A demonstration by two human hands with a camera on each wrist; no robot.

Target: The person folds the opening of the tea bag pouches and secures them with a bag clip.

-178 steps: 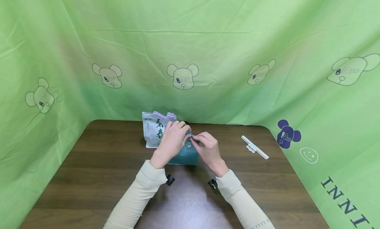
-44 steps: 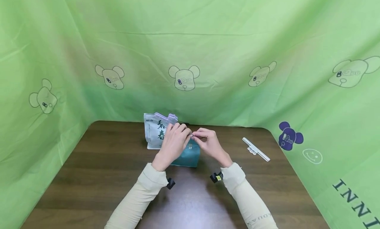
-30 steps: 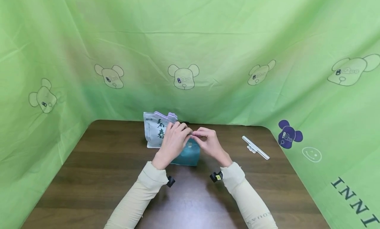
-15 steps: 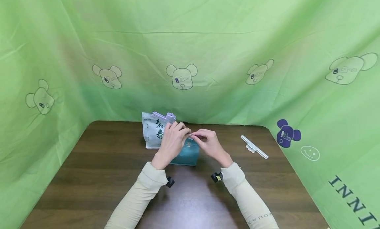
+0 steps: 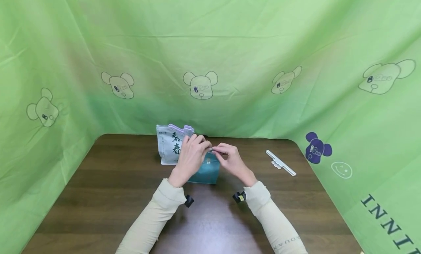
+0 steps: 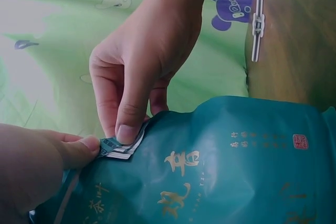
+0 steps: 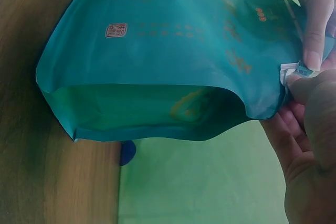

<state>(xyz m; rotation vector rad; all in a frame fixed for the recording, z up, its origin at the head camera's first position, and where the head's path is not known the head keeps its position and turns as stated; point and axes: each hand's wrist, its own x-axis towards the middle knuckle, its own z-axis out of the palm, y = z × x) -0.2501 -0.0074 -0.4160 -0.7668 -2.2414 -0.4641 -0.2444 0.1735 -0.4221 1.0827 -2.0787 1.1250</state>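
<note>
A teal tea bag (image 5: 208,171) with gold lettering stands on the table, tilted in both wrist views. At its top edge my left hand (image 5: 194,155) grips the rim, the thumb (image 6: 84,150) lying on the front. My right hand (image 5: 231,160) pinches the folded-over top corner (image 6: 123,150) between thumb and fingertips, right beside the left thumb. White and dark layers of the folded edge show there. In the right wrist view the bag's broad bottom gusset (image 7: 142,108) faces the camera.
Behind my left hand stands a pale grey pouch (image 5: 167,148) with dark green characters and a lilac sealing clip (image 5: 181,129) on its top. A white sealing clip (image 5: 280,162) lies on the wooden table (image 5: 108,195) at the right. Green cloth (image 5: 243,115) hangs around the table.
Since the oldest frame, my right wrist has shifted slightly outward and up, and its fingers have changed their pinch on the bag's top. Over the last second both hands stay almost still.
</note>
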